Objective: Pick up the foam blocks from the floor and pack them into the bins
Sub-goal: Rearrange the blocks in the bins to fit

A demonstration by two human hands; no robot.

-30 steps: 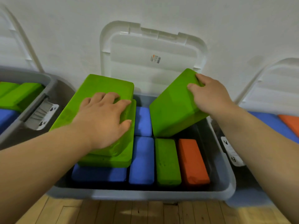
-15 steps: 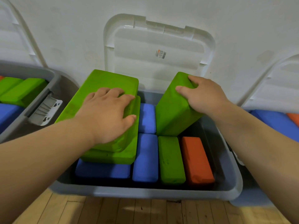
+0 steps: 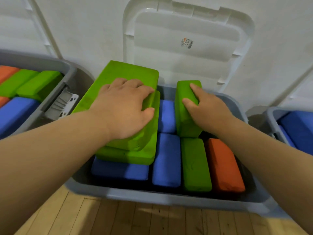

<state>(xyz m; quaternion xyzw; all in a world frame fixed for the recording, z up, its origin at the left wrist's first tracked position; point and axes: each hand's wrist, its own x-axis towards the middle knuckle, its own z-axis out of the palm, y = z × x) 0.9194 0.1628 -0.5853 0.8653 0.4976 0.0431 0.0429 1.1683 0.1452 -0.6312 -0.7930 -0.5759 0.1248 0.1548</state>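
Note:
A grey bin [image 3: 169, 198] stands on the wood floor in front of me, holding blue, green and orange foam blocks. My left hand [image 3: 123, 109] lies on a tilted stack of two green blocks [image 3: 125, 72], fingers curled over its right edge. My right hand [image 3: 205, 107] grips a third green block [image 3: 185, 114], which stands nearly upright on its edge at the back of the bin, beside a blue block [image 3: 166, 116]. In front lie a blue block [image 3: 166, 160], a green block [image 3: 195, 165] and an orange block [image 3: 223, 165].
The bin's white lid [image 3: 188, 39] leans open against the wall. A second grey bin [image 3: 44, 65] with green, blue and orange blocks stands at the left, a third [image 3: 272, 119] with blue blocks at the right. Wood floor [image 3: 135, 219] lies in front.
My right hand has turned its green block from a slant to nearly upright and lowered it into the back of the bin. The left hand stays on the green stack.

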